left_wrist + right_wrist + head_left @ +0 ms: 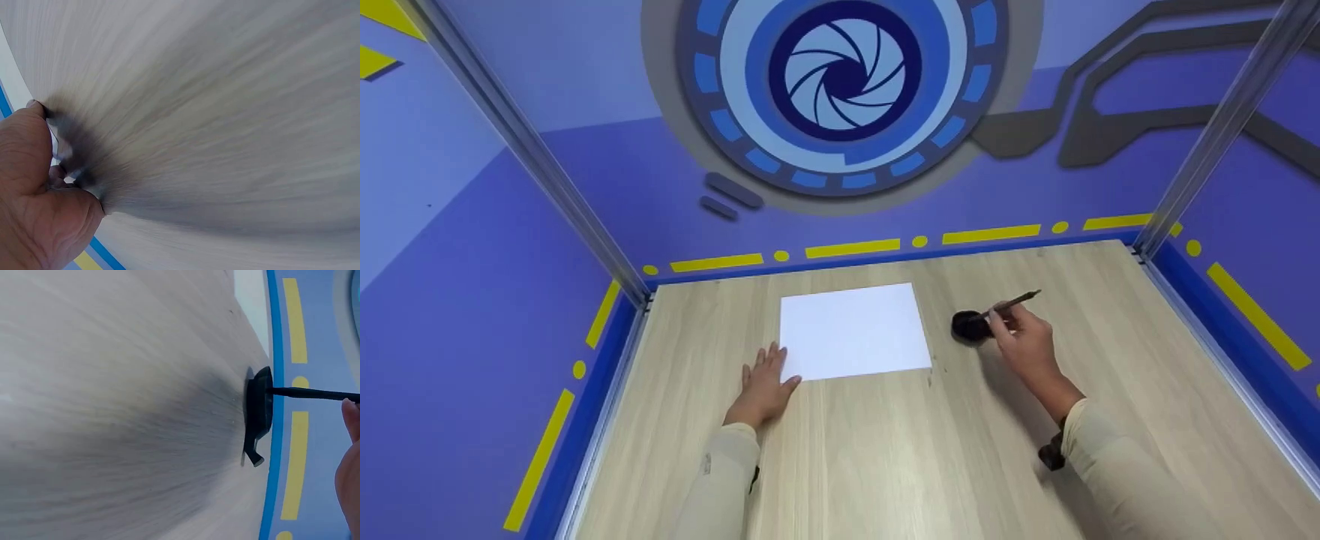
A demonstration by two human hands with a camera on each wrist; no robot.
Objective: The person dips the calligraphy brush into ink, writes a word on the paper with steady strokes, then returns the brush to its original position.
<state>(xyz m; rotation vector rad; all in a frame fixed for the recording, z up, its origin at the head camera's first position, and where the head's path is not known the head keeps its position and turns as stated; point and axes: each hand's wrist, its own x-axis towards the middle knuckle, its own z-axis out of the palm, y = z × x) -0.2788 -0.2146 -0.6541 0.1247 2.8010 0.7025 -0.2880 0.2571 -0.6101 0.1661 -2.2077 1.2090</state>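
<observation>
A blank white sheet of paper [851, 330] lies on the wooden table. My left hand [765, 386] rests at its near left corner, fingers extended and spread, fingertips and thumb on the edge. To the right of the sheet stands a small black dish [969, 328]; in the right wrist view this dish [258, 408] has a short spout or handle at one end. My right hand [1026, 352] pinches a slim dark brush [1020, 301], held slanting. Its lower end reaches into the dish [258, 408], so the tip is hidden there.
The pale wood tabletop [870, 450] is bounded by a blue patterned back wall [607, 180] and side walls. Metal posts [532, 150] rise at the back corners. A black wrist device [1053, 452] sits at my right cuff.
</observation>
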